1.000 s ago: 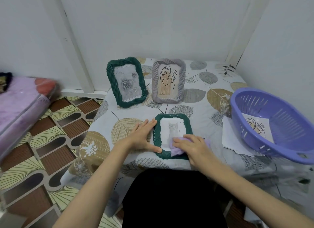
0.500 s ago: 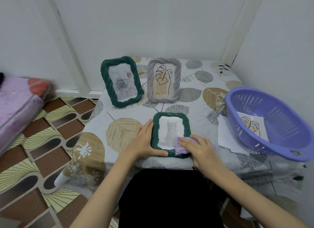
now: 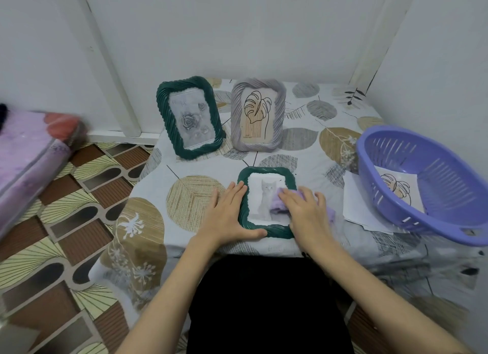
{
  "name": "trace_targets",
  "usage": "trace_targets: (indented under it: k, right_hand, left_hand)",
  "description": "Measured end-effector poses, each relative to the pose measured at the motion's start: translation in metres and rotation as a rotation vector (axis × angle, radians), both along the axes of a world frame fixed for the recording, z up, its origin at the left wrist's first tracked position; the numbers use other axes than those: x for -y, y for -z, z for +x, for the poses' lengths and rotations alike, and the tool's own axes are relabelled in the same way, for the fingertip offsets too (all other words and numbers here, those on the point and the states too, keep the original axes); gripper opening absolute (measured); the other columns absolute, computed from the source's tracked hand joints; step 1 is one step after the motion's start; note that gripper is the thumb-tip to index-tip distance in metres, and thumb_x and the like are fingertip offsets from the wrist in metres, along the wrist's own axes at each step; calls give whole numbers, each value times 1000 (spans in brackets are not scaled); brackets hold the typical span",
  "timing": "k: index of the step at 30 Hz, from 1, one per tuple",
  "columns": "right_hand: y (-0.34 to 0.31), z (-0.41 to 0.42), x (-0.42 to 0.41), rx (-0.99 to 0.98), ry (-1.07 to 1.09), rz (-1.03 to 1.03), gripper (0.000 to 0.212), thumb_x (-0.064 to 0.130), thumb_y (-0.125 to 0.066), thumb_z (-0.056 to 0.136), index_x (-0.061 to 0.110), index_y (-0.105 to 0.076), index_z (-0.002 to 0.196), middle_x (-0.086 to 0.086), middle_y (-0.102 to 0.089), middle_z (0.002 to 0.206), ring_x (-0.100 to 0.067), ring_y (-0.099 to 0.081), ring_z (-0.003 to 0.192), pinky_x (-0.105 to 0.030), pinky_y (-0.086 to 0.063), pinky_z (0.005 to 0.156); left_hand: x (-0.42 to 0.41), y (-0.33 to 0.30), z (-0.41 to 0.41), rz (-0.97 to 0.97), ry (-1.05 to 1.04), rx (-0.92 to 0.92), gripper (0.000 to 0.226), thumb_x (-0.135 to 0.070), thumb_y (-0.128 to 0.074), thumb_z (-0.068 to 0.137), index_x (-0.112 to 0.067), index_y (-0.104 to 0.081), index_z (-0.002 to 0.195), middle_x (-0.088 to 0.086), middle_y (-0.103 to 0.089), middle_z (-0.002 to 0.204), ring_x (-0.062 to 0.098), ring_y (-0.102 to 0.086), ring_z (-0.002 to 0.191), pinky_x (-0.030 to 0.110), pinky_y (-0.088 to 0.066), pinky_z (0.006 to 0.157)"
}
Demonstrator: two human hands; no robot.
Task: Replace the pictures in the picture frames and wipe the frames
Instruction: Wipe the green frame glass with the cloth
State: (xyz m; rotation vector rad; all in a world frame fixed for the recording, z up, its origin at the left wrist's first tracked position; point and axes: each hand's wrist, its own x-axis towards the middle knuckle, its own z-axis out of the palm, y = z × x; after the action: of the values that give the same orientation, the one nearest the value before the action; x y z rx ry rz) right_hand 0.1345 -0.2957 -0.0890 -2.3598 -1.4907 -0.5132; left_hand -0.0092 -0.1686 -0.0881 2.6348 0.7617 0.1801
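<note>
A small green frame (image 3: 266, 172) with a kitten picture lies flat near the table's front edge. My left hand (image 3: 229, 216) rests flat against the frame's left side, thumb along its bottom edge. My right hand (image 3: 303, 210) presses a purple cloth (image 3: 277, 205) onto the glass at the frame's right side, fingers spread over it. Behind stand two upright frames: a green frame (image 3: 188, 117) with a rose picture and a grey frame (image 3: 258, 115) with a leaf drawing.
A purple plastic basket (image 3: 433, 187) at the right holds a leaf picture (image 3: 398, 188) and sits partly on white paper sheets (image 3: 359, 208). A leaf-patterned cloth covers the table (image 3: 192, 200). Walls close in behind and right. A pink mattress (image 3: 29, 153) lies on the floor at left.
My right hand slid the purple cloth from the frame's bottom right corner up onto the glass beside the kitten. My left hand stayed against the frame's left side.
</note>
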Motion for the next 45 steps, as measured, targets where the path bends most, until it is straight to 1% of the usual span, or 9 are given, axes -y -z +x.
trace_targets:
  k: [5, 10, 15, 19, 24, 31, 36, 41, 45]
  right_hand:
    - [-1, -11, -25, -178, -46, -17, 54, -10, -63, 60, 10, -65, 110, -4, -68, 114, -33, -61, 103, -46, -43, 86]
    - [-1, 5, -11, -106, 58, -52, 52, -2, -46, 62, 10, -66, 108, -3, -69, 109, -29, -63, 94, -41, -50, 84]
    - [-17, 0, -53, -318, 53, -153, 54, -10, -45, 81, 5, -45, 133, -9, -49, 137, -28, -35, 132, -46, -17, 113]
    - [-2, -13, -14, -81, 8, -150, 48, 0, -61, 59, 5, -66, 106, -6, -70, 103, -27, -65, 100, -55, -45, 90]
    - [-19, 0, -50, -237, 232, -207, 52, -5, -42, 84, 5, -41, 135, -9, -47, 139, -23, -32, 135, -54, -4, 113]
    - [-3, -20, -37, 39, 293, -284, 52, 13, -76, 60, 0, -64, 109, -10, -70, 95, -25, -62, 100, -61, -13, 102]
    - [-20, -18, -70, -200, 262, -251, 43, 8, -53, 85, 3, -47, 128, -9, -58, 126, -23, -43, 125, -55, 3, 112]
    - [-12, -22, -34, 51, 287, -331, 53, 17, -68, 71, 0, -56, 120, -10, -67, 111, -24, -54, 115, -61, 4, 106]
    - [-22, -18, -62, -165, 318, -321, 45, 11, -50, 87, 2, -44, 131, -12, -54, 132, -24, -34, 134, -59, 12, 108]
  left_hand:
    - [2, 2, 0, 24, -26, 30, 126, -84, -33, 43, -18, -12, 147, -12, -7, 156, 5, 3, 144, 39, 8, 117]
    - [2, 5, 0, 43, -31, 44, 124, -85, -33, 45, -20, -10, 148, -13, -5, 156, 2, 1, 144, 33, 8, 116]
    - [2, 6, 0, 40, -39, 40, 124, -85, -33, 44, -20, -10, 148, -13, -4, 157, 2, 2, 144, 32, 6, 117]
    - [1, 7, 0, 31, -31, 52, 124, -84, -36, 45, -21, -11, 148, -13, -5, 157, 2, 2, 144, 31, 7, 116]
    - [-1, 5, 1, -7, -30, 64, 126, -84, -40, 42, -21, -13, 147, -13, -8, 156, 4, 1, 144, 33, 5, 117]
    - [0, 6, 1, -6, -37, 73, 126, -84, -40, 42, -21, -14, 147, -14, -10, 156, 6, 4, 144, 34, 7, 116]
    - [0, 4, 1, -18, -35, 71, 125, -84, -41, 41, -22, -14, 147, -13, -10, 156, 7, 5, 145, 35, 7, 116]
    - [-1, 5, 1, -10, -39, 69, 126, -84, -40, 40, -21, -14, 147, -14, -10, 155, 7, 5, 145, 37, 6, 117]
    - [-1, 5, 1, -14, -39, 78, 126, -84, -41, 40, -21, -15, 147, -13, -11, 155, 8, 5, 145, 38, 6, 117]
